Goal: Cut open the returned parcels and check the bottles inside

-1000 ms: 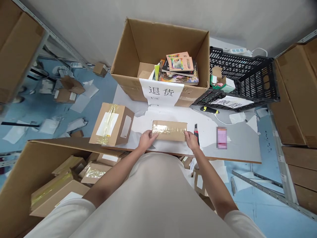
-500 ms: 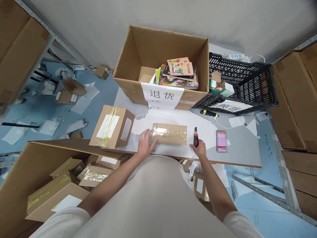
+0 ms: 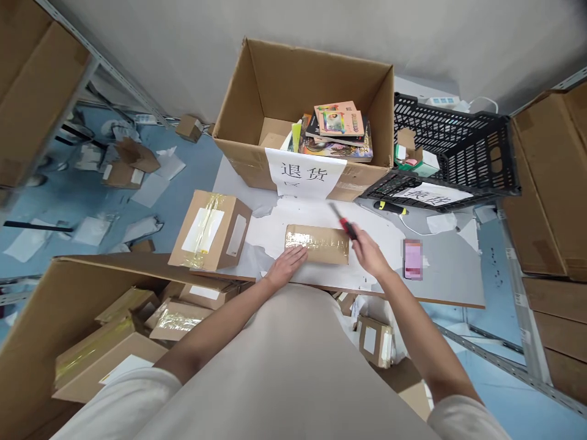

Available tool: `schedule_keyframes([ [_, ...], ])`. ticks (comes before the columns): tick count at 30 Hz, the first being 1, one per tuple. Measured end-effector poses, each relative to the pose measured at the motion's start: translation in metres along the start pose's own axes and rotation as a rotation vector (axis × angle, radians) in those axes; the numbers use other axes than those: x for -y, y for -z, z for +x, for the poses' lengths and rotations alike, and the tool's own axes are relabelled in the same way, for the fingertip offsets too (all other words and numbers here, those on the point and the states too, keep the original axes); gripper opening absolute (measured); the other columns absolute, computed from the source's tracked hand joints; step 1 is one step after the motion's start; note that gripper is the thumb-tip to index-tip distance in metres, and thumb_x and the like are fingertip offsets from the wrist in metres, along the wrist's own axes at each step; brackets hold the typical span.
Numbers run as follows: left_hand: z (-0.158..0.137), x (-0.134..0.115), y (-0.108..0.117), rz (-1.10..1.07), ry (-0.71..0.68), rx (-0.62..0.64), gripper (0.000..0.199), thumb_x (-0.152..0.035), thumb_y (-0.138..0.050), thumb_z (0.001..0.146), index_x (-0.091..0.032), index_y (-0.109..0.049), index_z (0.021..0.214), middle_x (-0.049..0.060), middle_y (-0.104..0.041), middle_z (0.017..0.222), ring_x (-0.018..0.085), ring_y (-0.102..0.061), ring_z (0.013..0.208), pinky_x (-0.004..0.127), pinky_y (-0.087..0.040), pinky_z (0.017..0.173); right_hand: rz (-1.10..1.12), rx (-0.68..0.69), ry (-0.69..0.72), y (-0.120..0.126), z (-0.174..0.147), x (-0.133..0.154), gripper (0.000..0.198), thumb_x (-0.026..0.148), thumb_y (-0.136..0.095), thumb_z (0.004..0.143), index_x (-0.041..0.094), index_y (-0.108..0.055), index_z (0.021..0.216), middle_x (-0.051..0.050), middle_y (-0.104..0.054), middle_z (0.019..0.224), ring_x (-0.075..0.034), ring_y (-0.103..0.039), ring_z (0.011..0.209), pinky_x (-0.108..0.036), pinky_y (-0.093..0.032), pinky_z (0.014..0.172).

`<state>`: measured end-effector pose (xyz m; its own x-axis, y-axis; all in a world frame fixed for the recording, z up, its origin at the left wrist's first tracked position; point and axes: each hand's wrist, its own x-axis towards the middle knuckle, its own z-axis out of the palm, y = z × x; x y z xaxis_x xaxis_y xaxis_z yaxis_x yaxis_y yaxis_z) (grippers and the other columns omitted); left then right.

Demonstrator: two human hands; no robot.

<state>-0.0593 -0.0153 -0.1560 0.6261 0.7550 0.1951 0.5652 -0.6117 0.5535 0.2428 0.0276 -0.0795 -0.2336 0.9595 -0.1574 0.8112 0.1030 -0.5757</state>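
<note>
A small taped cardboard box [image 3: 321, 245] lies on the white table [image 3: 452, 272] in front of me. My left hand [image 3: 288, 266] rests flat on the box's left front edge, fingers stretched out. In my right hand [image 3: 367, 247] is a red and black utility knife [image 3: 347, 227], its blade end pointing up and left beyond the box's right back corner. The knife is held just above the table, and its blade is a little blurred. To the left stands a bigger taped cardboard box [image 3: 211, 232] with white labels.
Behind is a large open carton [image 3: 245, 162] with books [image 3: 337, 131]. Right of it stands a black plastic crate [image 3: 477, 137]. A phone [image 3: 413, 260] and a yellow-black tool [image 3: 389, 208] lie at right. Below left, a big carton [image 3: 27, 324] holds several parcels.
My right hand has lifted the utility knife off the table and moved it up and left. My left hand has slid from the box's left side onto its top front edge.
</note>
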Motion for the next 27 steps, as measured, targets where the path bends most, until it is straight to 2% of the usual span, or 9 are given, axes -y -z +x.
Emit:
schedule_keyframes([
  [2,-0.001,0.001,-0.002,0.007,-0.011,-0.01,0.051,-0.001,-0.029,0.088,-0.016,-0.045,0.134,0.013,-0.054,0.133,0.02,-0.035,0.136,0.047,-0.035,0.11,-0.092,0.224,0.239,0.008,0.012,0.035,0.054,0.021,-0.04,0.089,0.029,-0.035,0.142,-0.006,-0.057,0.124,-0.021,-0.058,0.105,-0.031,-0.047,0.085],
  [4,-0.002,0.002,-0.004,0.016,-0.023,-0.01,0.05,-0.001,-0.029,0.088,-0.015,-0.046,0.133,0.013,-0.054,0.133,0.02,-0.035,0.136,0.047,-0.035,0.111,-0.198,0.358,0.358,0.007,0.022,0.061,0.058,0.013,-0.041,0.086,0.032,-0.038,0.14,-0.003,-0.06,0.118,-0.019,-0.061,0.098,-0.027,-0.047,0.08],
  [6,-0.002,0.003,-0.006,0.025,-0.032,-0.004,0.05,-0.001,-0.03,0.088,-0.014,-0.047,0.133,0.013,-0.054,0.133,0.02,-0.035,0.136,0.046,-0.035,0.111,-0.292,0.404,0.412,0.003,0.03,0.075,0.061,0.008,-0.04,0.084,0.035,-0.04,0.14,-0.002,-0.062,0.114,-0.017,-0.063,0.089,-0.025,-0.046,0.075],
  [10,-0.003,0.004,-0.007,0.023,-0.022,-0.003,0.049,-0.002,-0.03,0.088,-0.015,-0.047,0.132,0.012,-0.055,0.133,0.02,-0.036,0.136,0.046,-0.035,0.111,-0.45,0.402,0.486,-0.003,0.037,0.08,0.063,0.005,-0.04,0.085,0.035,-0.038,0.141,-0.003,-0.063,0.114,-0.016,-0.064,0.083,-0.025,-0.044,0.07],
  [17,-0.004,0.001,-0.008,0.069,-0.031,-0.043,0.048,-0.004,-0.031,0.091,-0.017,-0.043,0.135,0.012,-0.054,0.133,0.02,-0.037,0.135,0.045,-0.037,0.11,-0.643,0.458,0.545,0.01,0.035,0.089,0.062,0.006,-0.039,0.087,0.032,-0.033,0.143,-0.007,-0.062,0.114,-0.018,-0.062,0.086,-0.026,-0.044,0.066],
  [22,-0.005,0.002,-0.009,0.14,-0.063,-0.052,0.051,-0.002,-0.031,0.09,-0.015,-0.039,0.138,0.013,-0.054,0.133,0.02,-0.038,0.134,0.044,-0.039,0.107,-0.808,0.522,0.52,0.017,0.031,0.093,0.059,0.008,-0.034,0.09,0.028,-0.026,0.145,-0.011,-0.062,0.114,-0.022,-0.063,0.086,-0.028,-0.043,0.061],
  [27,-0.007,0.002,-0.011,0.193,-0.068,-0.058,0.05,-0.001,-0.029,0.089,-0.015,-0.044,0.135,0.011,-0.056,0.132,0.021,-0.041,0.133,0.044,-0.041,0.105,-0.854,0.54,0.464,0.041,0.013,0.072,0.059,0.007,-0.033,0.089,0.029,-0.028,0.144,-0.012,-0.061,0.115,-0.021,-0.063,0.086,-0.027,-0.041,0.06],
])
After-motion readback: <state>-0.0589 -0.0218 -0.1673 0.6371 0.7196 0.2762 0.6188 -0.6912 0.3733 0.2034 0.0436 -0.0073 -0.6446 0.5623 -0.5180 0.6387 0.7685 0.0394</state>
